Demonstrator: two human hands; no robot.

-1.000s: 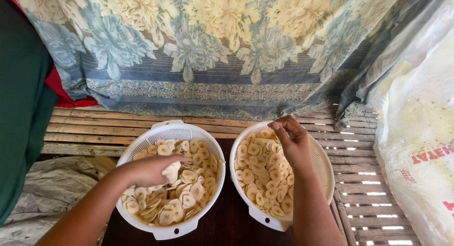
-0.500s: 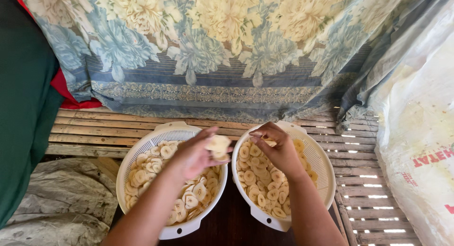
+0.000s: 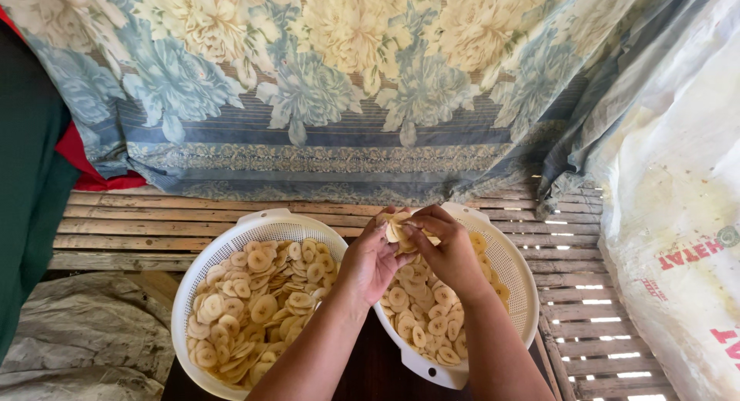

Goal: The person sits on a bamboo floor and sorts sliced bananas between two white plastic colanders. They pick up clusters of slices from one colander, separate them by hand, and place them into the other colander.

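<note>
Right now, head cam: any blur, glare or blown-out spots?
Head view: sharp on both hands and the chips; no motion blur. Bright light shows through the slat gaps at right, near white. The sack is bright, slightly washed. Wide-angle bending at the edges; dark under the baskets.

Both hands, left hand (image 3: 371,261) and right hand (image 3: 451,251), pinch a clump of pale slices (image 3: 398,228) above the right white colander (image 3: 515,274); another full colander (image 3: 254,225) sits at nine o'clock.
</note>
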